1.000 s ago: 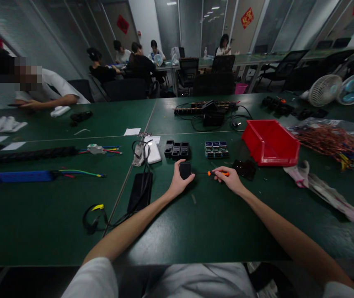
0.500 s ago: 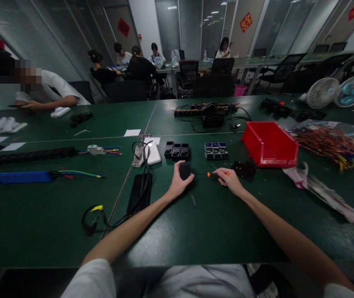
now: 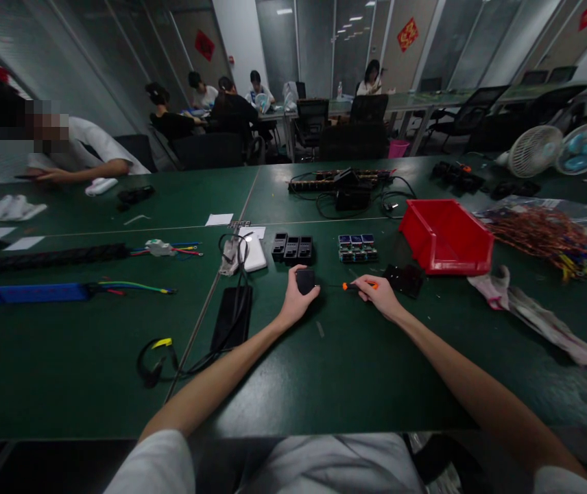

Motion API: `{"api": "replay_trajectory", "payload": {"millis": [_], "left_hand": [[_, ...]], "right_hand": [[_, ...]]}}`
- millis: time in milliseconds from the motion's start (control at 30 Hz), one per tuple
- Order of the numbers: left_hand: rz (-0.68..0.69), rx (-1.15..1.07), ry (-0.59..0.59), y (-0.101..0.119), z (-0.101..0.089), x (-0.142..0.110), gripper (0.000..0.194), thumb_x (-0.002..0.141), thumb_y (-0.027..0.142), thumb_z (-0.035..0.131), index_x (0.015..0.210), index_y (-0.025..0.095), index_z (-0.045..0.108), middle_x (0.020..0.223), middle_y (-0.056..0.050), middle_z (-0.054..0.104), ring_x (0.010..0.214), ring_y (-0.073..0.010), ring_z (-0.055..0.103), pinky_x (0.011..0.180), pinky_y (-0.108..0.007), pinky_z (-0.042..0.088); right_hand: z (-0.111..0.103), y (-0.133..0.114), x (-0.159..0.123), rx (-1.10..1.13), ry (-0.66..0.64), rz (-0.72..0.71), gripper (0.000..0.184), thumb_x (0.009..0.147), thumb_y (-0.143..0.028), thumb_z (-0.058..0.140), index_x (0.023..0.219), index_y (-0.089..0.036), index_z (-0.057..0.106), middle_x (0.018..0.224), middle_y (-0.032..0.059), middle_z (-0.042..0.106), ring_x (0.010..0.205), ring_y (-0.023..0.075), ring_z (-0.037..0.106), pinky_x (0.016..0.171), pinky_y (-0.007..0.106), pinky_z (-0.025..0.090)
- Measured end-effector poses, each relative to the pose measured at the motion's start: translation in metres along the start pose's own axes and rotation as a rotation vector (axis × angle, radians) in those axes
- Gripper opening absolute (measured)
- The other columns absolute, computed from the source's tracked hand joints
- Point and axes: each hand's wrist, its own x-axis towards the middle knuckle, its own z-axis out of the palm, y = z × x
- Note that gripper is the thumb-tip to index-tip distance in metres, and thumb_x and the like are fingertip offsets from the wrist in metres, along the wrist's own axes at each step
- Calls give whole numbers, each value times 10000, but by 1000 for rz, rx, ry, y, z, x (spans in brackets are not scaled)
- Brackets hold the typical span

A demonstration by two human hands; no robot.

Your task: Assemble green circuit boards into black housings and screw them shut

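My left hand (image 3: 296, 296) grips a small black box-shaped housing (image 3: 305, 280) between thumb and fingers, just above the green table. In my right hand (image 3: 378, 296) is a screwdriver (image 3: 350, 286) with an orange and black handle. Its thin shaft points left at the housing; whether the tip touches it I cannot tell. Beyond my left hand stand several black plastic housings (image 3: 292, 248) in a group. Several small blue-and-white modules (image 3: 358, 248) sit in rows to their right. A dark flat piece (image 3: 404, 280) lies beside my right hand.
To the right are a red bin (image 3: 448, 240), a bundle of copper-coloured wires (image 3: 535, 237) and a pale glove-like cloth (image 3: 545, 319). A black phone-like slab (image 3: 232, 319), cables and a white power bank (image 3: 253, 252) lie left. A person (image 3: 82, 151) sits across the table.
Both hands keep their hold on the housing and the screwdriver. The screwdriver and right hand have shifted very slightly left; otherwise the scene looks the same.
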Motion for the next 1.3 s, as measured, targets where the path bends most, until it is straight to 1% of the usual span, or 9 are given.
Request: {"api": "replay_trajectory", "payload": {"millis": [367, 600, 700, 833, 933, 1000, 1067, 1167, 1300], "left_hand": [[-12, 26, 45, 5, 3, -1, 488, 734, 212, 620, 1173, 235, 406, 1029, -18, 492, 875, -137, 503, 810, -268, 421], [-14, 17, 31, 5, 2, 0, 480, 742, 224, 619, 1171, 233, 404, 1009, -19, 491, 840, -132, 495, 775, -259, 425], [1, 25, 35, 3, 2, 1, 479, 740, 227, 624, 1166, 234, 405, 1017, -17, 488, 855, -134, 491, 791, -260, 420], [21, 34, 39, 1, 3, 1, 475, 742, 228, 622, 1164, 231, 405, 1031, -21, 482, 892, -141, 490, 828, -268, 410], [41, 23, 32, 1, 3, 1, 476, 747, 237, 623, 1168, 232, 401, 1028, -21, 477, 899, -141, 483, 838, -269, 405], [43, 14, 22, 0, 2, 1, 476, 755, 250, 620, 1175, 235, 396, 1017, -20, 474, 882, -138, 480, 824, -266, 408], [41, 8, 23, 0, 2, 1, 479, 759, 260, 621, 1180, 236, 394, 1012, -20, 471, 872, -136, 479, 814, -264, 411], [37, 6, 35, 0, 1, 1, 486, 756, 269, 626, 1181, 236, 392, 1019, -22, 467, 877, -136, 479, 820, -265, 412], [32, 5, 37, 0, 1, 2, 490, 752, 271, 628, 1181, 234, 394, 1034, -25, 468, 895, -140, 484, 839, -273, 414]], "right_hand": [[-3, -3, 0, 0, -23, -31, 361, 861, -459, 519, 881, -136, 678, 526, -29, 484, 529, 118, 432, 596, 272, 350], [-2, -3, 0, -2, -6, -30, 353, 851, -467, 531, 853, -145, 674, 517, -32, 488, 517, 114, 429, 577, 268, 341], [-1, -3, 0, 13, -4, -6, 349, 849, -466, 536, 831, -143, 666, 509, -32, 488, 499, 107, 418, 536, 256, 318], [3, 2, 3, 165, 33, 50, 327, 850, -460, 537, 849, -149, 638, 513, -36, 480, 459, 93, 400, 463, 233, 269], [5, 6, 8, 327, 62, 66, 311, 864, -457, 509, 888, -164, 610, 527, -37, 492, 461, 96, 435, 451, 221, 286], [5, 8, 12, 354, 43, 80, 316, 863, -464, 505, 874, -164, 605, 534, -28, 513, 468, 102, 458, 452, 222, 307], [4, 7, 16, 291, 6, 102, 336, 851, -482, 520, 829, -159, 609, 509, -26, 513, 441, 98, 438, 437, 224, 295], [0, 4, 20, 119, -42, 111, 365, 822, -507, 558, 741, -156, 613, 444, -46, 466, 391, 81, 360, 420, 229, 241], [-3, -1, 18, 3, -75, 43, 352, 819, -488, 576, 723, -153, 631, 444, -65, 414, 430, 78, 356, 487, 239, 286]]}}
